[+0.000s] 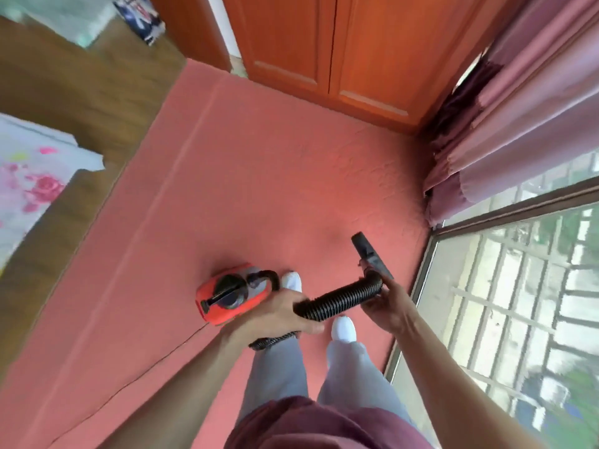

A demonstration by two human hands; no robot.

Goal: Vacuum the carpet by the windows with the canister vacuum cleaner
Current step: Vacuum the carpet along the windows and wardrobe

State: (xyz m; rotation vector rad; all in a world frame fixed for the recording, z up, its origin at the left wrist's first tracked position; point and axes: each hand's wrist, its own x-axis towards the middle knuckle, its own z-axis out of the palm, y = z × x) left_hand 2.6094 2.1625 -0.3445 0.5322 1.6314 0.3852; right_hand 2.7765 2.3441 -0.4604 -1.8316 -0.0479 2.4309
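Note:
A red and black canister vacuum cleaner [231,294] sits on the salmon-pink carpet [259,176] just left of my feet. Its black ribbed hose [340,299] runs from the canister, loops down by my legs and rises between my hands. My left hand [278,315] is closed around the hose's middle. My right hand [387,304] grips the hose's far end where the dark nozzle [371,256] joins it. The nozzle points forward, held above the carpet near the window.
Floor-level windows [505,303] run along the right, with pink curtains [518,124] bunched in the corner. An orange wooden wardrobe [340,50] closes the far end. Wood flooring [64,92] and a floral bed cover [29,186] lie left. A thin black power cord [136,380] trails across the carpet.

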